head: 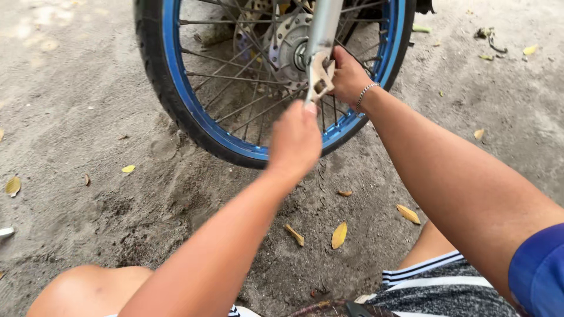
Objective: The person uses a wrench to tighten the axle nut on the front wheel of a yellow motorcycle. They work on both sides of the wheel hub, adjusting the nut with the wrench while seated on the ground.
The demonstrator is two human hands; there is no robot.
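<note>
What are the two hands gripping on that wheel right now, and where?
The right hand grips the lower end of the silver fork leg beside the hub. The left hand is closed in front of the blue rim; anything it holds is hidden.

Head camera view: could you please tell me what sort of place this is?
Probably an outdoor yard or roadside: bare sandy ground, scattered dry leaves, and a blue-rimmed spoked motorcycle wheel standing on the dirt.

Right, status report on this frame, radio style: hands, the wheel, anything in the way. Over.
Left hand fisted at the blue rim, grip contents hidden. Right hand on the fork leg near the hub. Dry leaves on sand, nothing blocking.
</note>
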